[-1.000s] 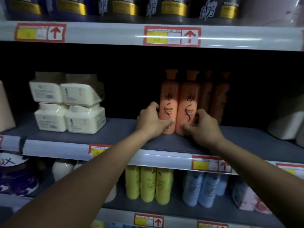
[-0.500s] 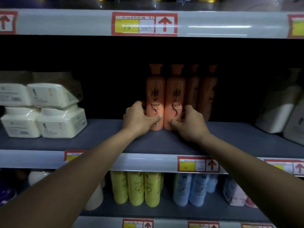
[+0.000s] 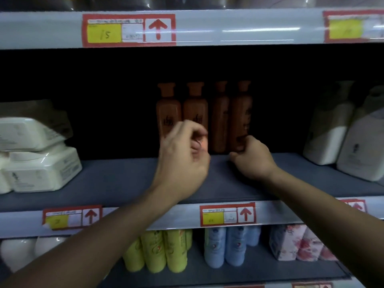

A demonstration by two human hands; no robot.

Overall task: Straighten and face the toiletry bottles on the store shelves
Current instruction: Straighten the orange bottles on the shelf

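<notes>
At frame centre, my left hand (image 3: 182, 161) hovers loosely curled, holding nothing, while my right hand (image 3: 252, 157) pinches the rightmost orange bottle (image 3: 241, 119).

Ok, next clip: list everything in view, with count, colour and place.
orange bottles: four, orange, middle shelf, far back
cream tubs: several, cream, stacked, middle shelf left
white jugs: two at least, white, middle shelf right
yellow bottles: three showing, yellow-green, lower shelf
blue bottles: three showing, pale blue, lower shelf
floral packs: pink-white, lower shelf right
price tags: red-yellow, shelf edges
left hand: blurred, fingers curled, before the orange bottles
right hand: at the rightmost orange bottle's base
</notes>
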